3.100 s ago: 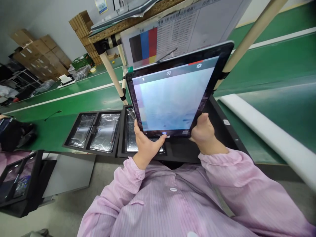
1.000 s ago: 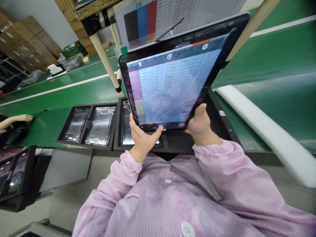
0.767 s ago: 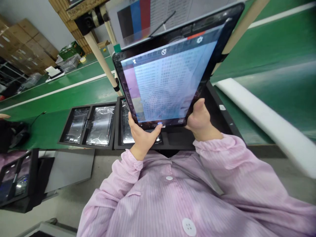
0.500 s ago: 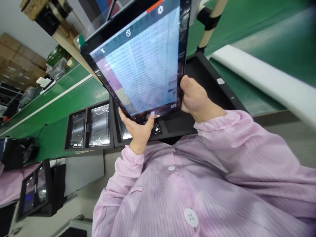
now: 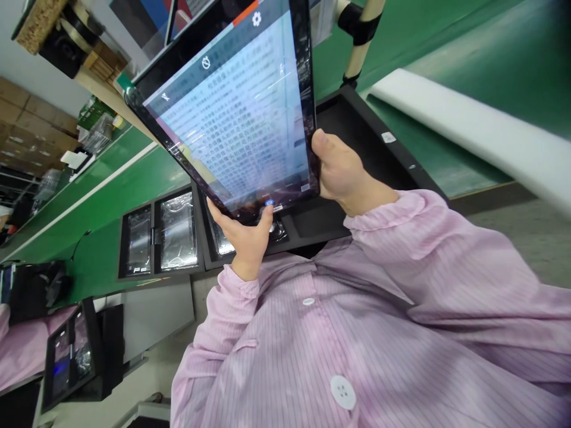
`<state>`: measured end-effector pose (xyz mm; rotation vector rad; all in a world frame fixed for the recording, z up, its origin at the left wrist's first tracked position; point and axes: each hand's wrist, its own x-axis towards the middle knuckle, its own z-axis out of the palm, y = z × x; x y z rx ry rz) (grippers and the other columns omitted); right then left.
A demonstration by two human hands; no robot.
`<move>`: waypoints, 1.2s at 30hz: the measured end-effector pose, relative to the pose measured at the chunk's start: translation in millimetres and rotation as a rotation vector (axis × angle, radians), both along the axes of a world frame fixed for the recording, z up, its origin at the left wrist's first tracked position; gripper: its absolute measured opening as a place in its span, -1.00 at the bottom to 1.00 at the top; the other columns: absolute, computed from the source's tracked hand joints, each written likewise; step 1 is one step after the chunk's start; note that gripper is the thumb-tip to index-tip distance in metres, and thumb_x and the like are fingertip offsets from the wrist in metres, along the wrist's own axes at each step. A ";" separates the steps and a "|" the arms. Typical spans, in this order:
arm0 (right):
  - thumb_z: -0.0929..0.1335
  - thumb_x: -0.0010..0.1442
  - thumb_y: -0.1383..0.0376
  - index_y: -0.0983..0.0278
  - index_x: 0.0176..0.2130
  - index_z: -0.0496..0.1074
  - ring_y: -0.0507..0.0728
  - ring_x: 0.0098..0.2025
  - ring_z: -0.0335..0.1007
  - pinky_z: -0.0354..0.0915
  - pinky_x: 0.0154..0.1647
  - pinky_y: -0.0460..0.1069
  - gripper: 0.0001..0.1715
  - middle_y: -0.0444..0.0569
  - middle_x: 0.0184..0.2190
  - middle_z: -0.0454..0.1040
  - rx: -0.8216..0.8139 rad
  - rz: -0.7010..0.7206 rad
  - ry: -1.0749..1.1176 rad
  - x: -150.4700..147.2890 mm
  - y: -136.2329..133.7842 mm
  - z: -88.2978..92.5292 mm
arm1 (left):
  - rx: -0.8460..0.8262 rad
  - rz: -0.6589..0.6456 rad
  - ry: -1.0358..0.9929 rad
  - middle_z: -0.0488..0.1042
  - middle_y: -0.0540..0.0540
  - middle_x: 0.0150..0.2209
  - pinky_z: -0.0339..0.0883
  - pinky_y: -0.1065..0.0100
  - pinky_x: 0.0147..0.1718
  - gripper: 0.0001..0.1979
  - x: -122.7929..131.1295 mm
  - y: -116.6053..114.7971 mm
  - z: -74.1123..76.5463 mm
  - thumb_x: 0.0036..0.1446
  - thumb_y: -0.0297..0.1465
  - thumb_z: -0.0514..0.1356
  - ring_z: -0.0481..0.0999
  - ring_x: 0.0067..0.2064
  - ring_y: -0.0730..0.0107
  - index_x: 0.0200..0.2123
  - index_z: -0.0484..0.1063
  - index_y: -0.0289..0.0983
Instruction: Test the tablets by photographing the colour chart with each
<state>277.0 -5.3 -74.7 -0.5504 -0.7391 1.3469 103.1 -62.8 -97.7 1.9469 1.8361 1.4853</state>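
A black-framed tablet [image 5: 227, 119] is held up and tilted, its screen lit with a camera view of printed text. My left hand [image 5: 247, 238] grips its lower edge, the thumb on the front near a small blue-lit spot and the other fingers partly hidden behind. My right hand [image 5: 341, 169] clasps the right edge, thumb on the bezel, with the remaining fingers behind the tablet. Below it lies a black foam tray [image 5: 321, 223], partly covered by the tablet and my hands. A green tab [image 5: 125, 82] sticks out at the tablet's upper left corner.
Left of my hands, another black tray [image 5: 156, 232] holds wrapped tablets on the green bench [image 5: 98, 261]. A white foam bar [image 5: 464, 125] lies at the right. A pipe post [image 5: 361, 35] stands behind. Cardboard boxes [image 5: 31, 119] are stacked far left, near a person's pink sleeve [image 5: 22, 351].
The tablet and both hands have shifted a little left in view. The text on the screen now looks larger and sharper. Both hands keep their hold.
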 end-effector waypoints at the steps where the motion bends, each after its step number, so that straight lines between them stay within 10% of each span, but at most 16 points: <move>1: 0.34 0.36 0.14 0.45 -0.13 0.44 0.16 0.21 0.36 0.42 0.21 0.13 -0.63 -0.02 -0.12 0.51 0.013 0.001 0.006 0.0 0.3 -1.0 | 0.006 0.001 0.003 -0.06 -0.47 0.44 -0.15 -0.06 0.45 0.24 0.2 0.0 0.2 -0.05 -0.20 0.48 -0.13 0.51 -0.08 0.42 -0.33 -0.27; 15: 0.31 0.14 -0.37 0.30 -0.26 0.43 0.27 0.39 0.10 0.31 0.34 0.24 -0.21 0.03 -0.01 0.48 0.150 -0.194 -0.231 -0.3 3.7 -19.4 | 0.022 0.048 0.015 -0.02 -0.53 0.42 -0.09 -0.09 0.44 0.31 1.4 -0.4 -3.9 -0.11 -0.19 0.51 -0.08 0.50 -0.15 0.41 -0.37 -0.32; 36: 0.43 0.06 -0.27 0.34 -0.26 0.47 0.26 0.33 0.21 0.34 0.32 0.19 -0.28 0.03 0.03 0.46 0.169 -0.170 -0.121 -3.4 2.0 -15.9 | 0.053 0.055 0.023 0.00 -0.55 0.41 -0.06 -0.08 0.43 0.30 1.7 -0.5 -6.2 -0.12 -0.16 0.51 -0.03 0.49 -0.16 0.41 -0.34 -0.34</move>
